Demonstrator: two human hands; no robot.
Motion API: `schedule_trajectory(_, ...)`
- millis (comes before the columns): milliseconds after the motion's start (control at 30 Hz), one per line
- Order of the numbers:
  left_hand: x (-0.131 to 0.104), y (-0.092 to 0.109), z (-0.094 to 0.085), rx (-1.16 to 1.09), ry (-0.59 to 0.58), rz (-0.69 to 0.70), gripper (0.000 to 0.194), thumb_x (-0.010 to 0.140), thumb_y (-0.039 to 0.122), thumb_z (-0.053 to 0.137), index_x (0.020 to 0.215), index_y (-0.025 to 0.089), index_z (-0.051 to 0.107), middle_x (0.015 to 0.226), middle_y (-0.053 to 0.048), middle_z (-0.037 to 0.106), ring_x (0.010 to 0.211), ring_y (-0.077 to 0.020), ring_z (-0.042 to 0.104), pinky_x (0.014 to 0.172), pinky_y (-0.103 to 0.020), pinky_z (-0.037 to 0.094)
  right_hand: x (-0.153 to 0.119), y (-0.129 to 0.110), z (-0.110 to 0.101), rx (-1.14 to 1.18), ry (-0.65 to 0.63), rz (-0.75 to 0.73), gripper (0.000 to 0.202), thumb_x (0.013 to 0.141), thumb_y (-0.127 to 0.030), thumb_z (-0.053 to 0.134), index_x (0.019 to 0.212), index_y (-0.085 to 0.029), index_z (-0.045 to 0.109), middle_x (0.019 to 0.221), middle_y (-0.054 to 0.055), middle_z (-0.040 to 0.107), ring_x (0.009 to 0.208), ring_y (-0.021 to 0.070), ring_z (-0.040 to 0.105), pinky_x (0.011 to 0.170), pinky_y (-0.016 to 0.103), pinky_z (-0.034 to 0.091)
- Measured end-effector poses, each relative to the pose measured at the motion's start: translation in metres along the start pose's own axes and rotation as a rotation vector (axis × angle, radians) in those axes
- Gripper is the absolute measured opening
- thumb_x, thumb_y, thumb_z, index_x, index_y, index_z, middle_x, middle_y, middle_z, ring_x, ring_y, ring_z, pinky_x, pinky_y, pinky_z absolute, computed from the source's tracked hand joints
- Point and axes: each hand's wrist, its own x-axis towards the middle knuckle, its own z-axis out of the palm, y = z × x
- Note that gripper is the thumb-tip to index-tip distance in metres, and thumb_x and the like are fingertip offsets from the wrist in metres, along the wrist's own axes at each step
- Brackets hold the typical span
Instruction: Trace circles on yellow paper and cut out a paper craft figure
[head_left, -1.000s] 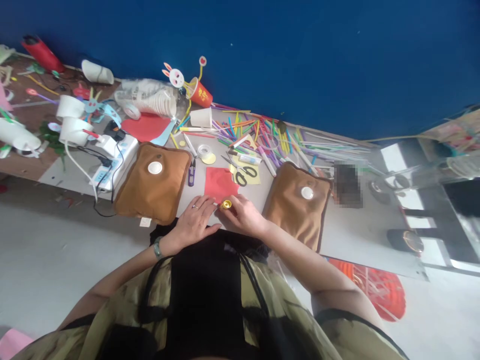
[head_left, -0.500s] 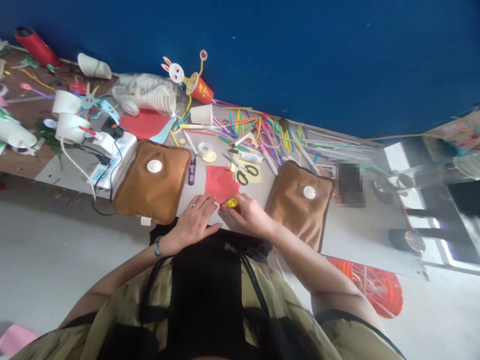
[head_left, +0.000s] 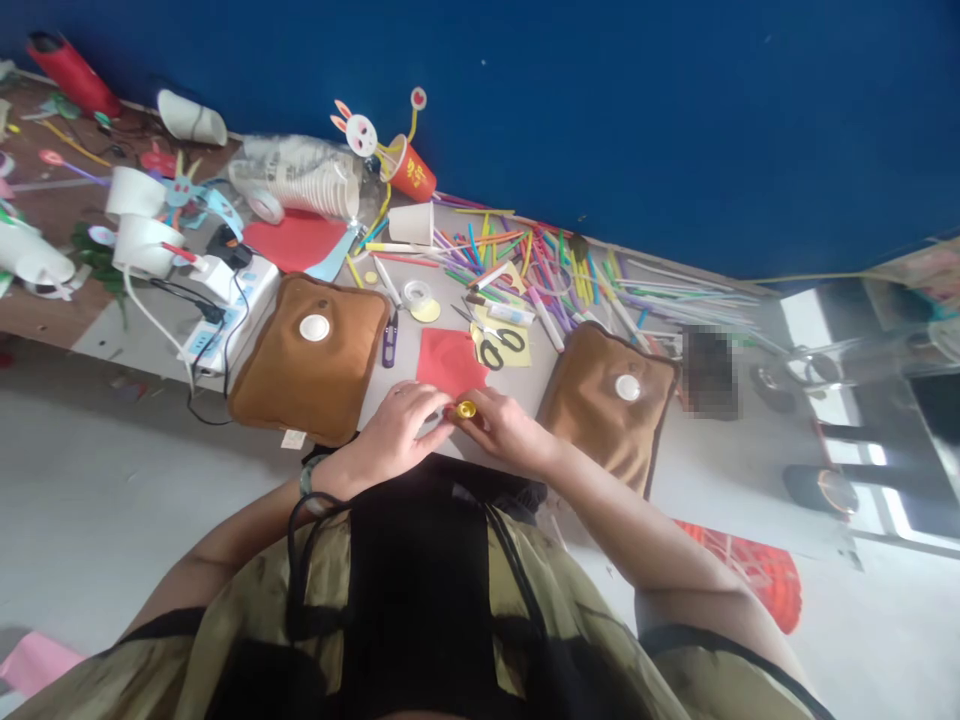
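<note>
Sitting in the right hand (head_left: 504, 428): yellow cylinder (head_left: 466, 410).

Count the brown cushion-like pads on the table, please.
2. One brown pad lies left of the left hand, near the white power strip; the other brown pad lies right of the right hand. I see no others.

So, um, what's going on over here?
At a messy table, someone's right hand is holding a small yellow thing, too small to name for sure. The left hand is right next to it, but I can't tell if it's touching. Just beyond the hands lies red paper, with scissors beside it, partly on yellow paper. Two brown pouches lie one on each side.
</note>
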Motion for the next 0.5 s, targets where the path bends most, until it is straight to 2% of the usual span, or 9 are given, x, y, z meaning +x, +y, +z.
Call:
schedule_trajectory(133, 0.022, 0.013, -0.003, 0.003, -0.011, 0.068, 0.021, 0.097, 0.035, 0.059, 0.108, 0.018, 0.057, 0.101, -0.008, 0.070, 0.092, -0.0209, 0.067, 0.084, -0.036, 0.052, 0.000, 0.005, 0.002, 0.050, 0.016, -0.056, 0.015, 0.100, -0.030, 0.050, 0.098, -0.017, 0.058, 0.079, 0.006, 0.062, 0.072, 0.0188, 0.055, 0.069, 0.030, 0.044)
schedule_trajectory(233, 0.032, 0.017, 0.000, 0.100, -0.049, 0.065, 0.015, 0.095, 0.030, 0.062, 0.102, 0.018, 0.058, 0.093, -0.006, 0.069, 0.088, -0.0213, 0.067, 0.079, -0.034, 0.052, 0.000, 0.007, 0.003, 0.084, 0.038, -0.061, 0.011, 0.097, -0.025, 0.052, 0.099, -0.017, 0.058, 0.084, 0.008, 0.064, 0.074, 0.0183, 0.056, 0.070, 0.029, 0.044)
schedule_trajectory(367, 0.032, 0.018, 0.004, 0.184, -0.041, -0.014, 0.013, 0.092, 0.028, 0.067, 0.090, 0.018, 0.058, 0.082, -0.003, 0.067, 0.076, -0.0191, 0.066, 0.072, -0.031, 0.050, 0.001, 0.006, 0.005, 0.102, 0.043, -0.032, 0.006, 0.096, -0.024, 0.053, 0.095, -0.018, 0.056, 0.080, 0.005, 0.061, 0.069, 0.0161, 0.054, 0.067, 0.027, 0.043)
schedule_trajectory(500, 0.026, 0.023, 0.006, 0.258, -0.034, -0.048, 0.017, 0.095, 0.028, 0.062, 0.081, 0.018, 0.058, 0.075, -0.004, 0.065, 0.071, -0.0191, 0.064, 0.069, -0.031, 0.049, 0.001, 0.004, 0.007, 0.090, 0.055, 0.009, 0.013, 0.095, -0.026, 0.054, 0.084, -0.020, 0.051, 0.075, 0.002, 0.057, 0.065, 0.0146, 0.049, 0.064, 0.026, 0.040)
